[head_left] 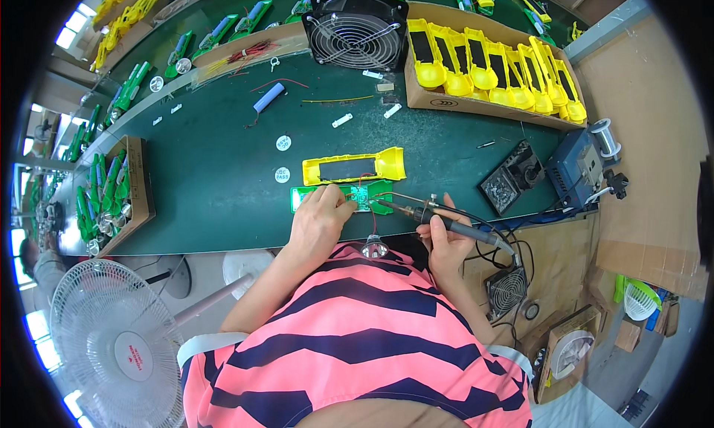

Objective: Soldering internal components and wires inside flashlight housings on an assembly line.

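A green plastic housing [300, 197] with a small circuit board [358, 197] lies near the table's front edge. My left hand [320, 216] rests on it, fingertips pinched together beside the board; what they hold is hidden, though thin red wire shows close by. In my right hand [446, 246] is a soldering iron [422, 215] with a thin metal tube along it, its tip pointing at the board. A red wire runs down from the board to a round clear lamp reflector [374, 246] at the table's edge. Just behind the housing lies a yellow shell [390, 165] with a dark panel.
A carton [476, 104] of yellow shells and a black fan [357, 34] stand at the back. At right are a solder stand [513, 177] and a blue soldering station [576, 168]. A box [141, 190] of green housings sits left. A blue battery cell [269, 98] lies mid-table.
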Demonstrator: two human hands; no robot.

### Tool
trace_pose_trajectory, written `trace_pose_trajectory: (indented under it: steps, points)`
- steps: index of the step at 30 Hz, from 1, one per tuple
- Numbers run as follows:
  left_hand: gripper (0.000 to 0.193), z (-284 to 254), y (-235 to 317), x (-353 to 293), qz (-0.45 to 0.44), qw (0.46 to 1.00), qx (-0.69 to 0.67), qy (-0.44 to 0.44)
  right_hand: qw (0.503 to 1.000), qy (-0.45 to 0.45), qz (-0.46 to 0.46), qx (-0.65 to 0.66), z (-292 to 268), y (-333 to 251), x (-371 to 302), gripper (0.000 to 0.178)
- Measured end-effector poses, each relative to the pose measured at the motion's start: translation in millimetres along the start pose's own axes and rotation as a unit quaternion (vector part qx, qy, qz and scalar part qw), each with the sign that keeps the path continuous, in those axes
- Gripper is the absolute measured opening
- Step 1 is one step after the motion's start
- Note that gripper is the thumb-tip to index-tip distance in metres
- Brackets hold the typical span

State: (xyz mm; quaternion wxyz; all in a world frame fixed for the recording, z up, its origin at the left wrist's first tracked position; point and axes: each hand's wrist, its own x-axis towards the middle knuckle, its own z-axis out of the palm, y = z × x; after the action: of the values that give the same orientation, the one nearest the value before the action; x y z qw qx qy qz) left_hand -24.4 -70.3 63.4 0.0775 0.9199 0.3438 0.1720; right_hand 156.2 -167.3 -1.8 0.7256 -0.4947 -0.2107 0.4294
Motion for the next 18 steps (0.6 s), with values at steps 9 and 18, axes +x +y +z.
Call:
trace_pose_trajectory:
  steps: [9,18]
  points:
    - [0.029,-19,-40,36,-0.113,0.989,0.062,0.069,0.993,0.022,-0.105,-0.045,-9,-11,3,0.023]
    - [0.022,-9,-53,2,-0.091,0.982,-0.004,0.165,0.977,0.067,-0.177,-0.095,-31,-17,18,0.018]
